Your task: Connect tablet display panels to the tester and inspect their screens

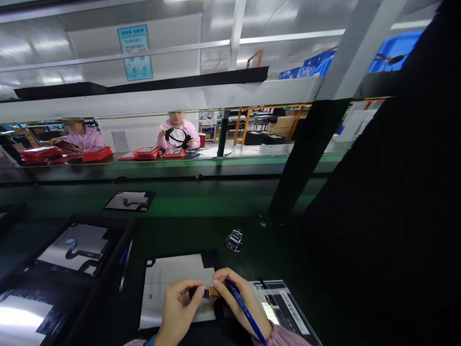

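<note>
A flat display panel (173, 271) with a silvery back and black edges lies on the dark bench in front of me. My left hand (178, 305) pinches the end of a black flex cable (194, 290) above the panel. Fingertips of my right hand (239, 295) close on an orange ribbon connector (213, 291), which meets the black cable's end; whether the two are joined I cannot tell. A blue pen (245, 311) is tucked in the right hand, slanting down toward the wrist. Partly under that hand is a board with a white-lined border (288, 305).
A metal tally counter (235, 240) stands behind the panel. To the left are a pen (126, 264) and a dark tray (115, 254) with similar panels. Another panel (129, 201) lies farther back. A dark post (298, 163) rises at right. Two people sit across the bench.
</note>
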The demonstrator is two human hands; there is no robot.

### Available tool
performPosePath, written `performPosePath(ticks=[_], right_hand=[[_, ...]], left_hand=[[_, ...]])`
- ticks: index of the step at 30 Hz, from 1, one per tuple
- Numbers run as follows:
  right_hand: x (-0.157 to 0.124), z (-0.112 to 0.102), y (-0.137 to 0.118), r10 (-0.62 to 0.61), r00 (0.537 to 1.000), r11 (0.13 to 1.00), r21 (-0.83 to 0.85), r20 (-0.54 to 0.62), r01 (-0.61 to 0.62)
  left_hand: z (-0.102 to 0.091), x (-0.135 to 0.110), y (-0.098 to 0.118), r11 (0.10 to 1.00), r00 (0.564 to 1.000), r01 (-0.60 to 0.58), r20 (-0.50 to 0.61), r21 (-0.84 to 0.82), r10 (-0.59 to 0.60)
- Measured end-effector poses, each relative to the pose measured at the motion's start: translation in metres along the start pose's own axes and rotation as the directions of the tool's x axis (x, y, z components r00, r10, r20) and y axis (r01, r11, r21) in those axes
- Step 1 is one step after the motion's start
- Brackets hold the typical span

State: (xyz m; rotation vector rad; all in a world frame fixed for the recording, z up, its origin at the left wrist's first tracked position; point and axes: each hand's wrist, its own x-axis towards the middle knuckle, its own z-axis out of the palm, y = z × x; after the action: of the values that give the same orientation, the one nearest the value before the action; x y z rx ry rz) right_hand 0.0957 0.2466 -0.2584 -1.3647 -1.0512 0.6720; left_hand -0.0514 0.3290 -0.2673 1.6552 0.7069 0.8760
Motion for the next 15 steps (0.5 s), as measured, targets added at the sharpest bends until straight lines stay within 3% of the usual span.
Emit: performPosePath(ticks=[7,15], right_hand=[[-0.0005,-0.0016,0.0033,0.062,0.985,0.998,0.017,0.162,-0.065],[0.0009,-0.0054,-0.0017,-0.002,0.975,0.997,-0.073,0.224,0.018]], left_hand=[[0.0005,0.0002,-0.0043,0.987,0.991,0.082,0.113,-0.136,-0.067],[0.0009,0.001,-0.0055,0.989,0.998,0.054,0.043,-0.134,-0.049]])
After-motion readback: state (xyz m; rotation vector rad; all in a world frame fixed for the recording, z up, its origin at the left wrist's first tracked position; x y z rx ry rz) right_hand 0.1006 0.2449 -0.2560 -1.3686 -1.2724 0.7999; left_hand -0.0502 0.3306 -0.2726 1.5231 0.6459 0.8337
